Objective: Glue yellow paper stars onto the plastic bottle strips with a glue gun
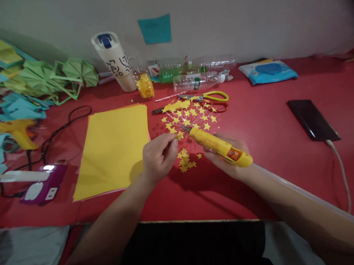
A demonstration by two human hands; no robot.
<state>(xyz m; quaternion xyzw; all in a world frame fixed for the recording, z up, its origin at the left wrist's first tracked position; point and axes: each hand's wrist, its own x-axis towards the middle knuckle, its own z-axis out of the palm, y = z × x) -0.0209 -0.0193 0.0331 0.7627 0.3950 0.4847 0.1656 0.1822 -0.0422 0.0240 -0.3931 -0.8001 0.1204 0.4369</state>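
While my left hand (160, 156) hovers over the right edge of the yellow paper stack (113, 151), its thumb and forefinger are pinched together on what appears to be a small yellow paper star (180, 136). My right hand (232, 157), farther to the right of the stack, is wrapped around a yellow hot glue gun (218, 144), its nozzle pointing back toward my left fingertips, near them but apart. A long clear glue stick (296, 186) runs from the gun's rear along my right forearm.

Just right of the stack, I have loose yellow stars (186, 113) scattered over shiny clear plastic, and a smaller star pile (184, 161) lies nearer me on the red tabletop (180, 202). Scissors (212, 95) with yellow and red handles and a pink-and-white stick (169, 97) lie beyond and right of the stack. Clear plastic bottles (196, 81) lie farther back on that side, while a white tumbler (115, 61) stands directly behind the stack.

To the stack's left are a second yellow glue gun (20, 131), a black cord (52, 134) and a purple power strip (47, 187). Well to its right are the blue wipes pack (268, 72) and a dark smartphone (313, 119) plugged into a white cable (341, 168).
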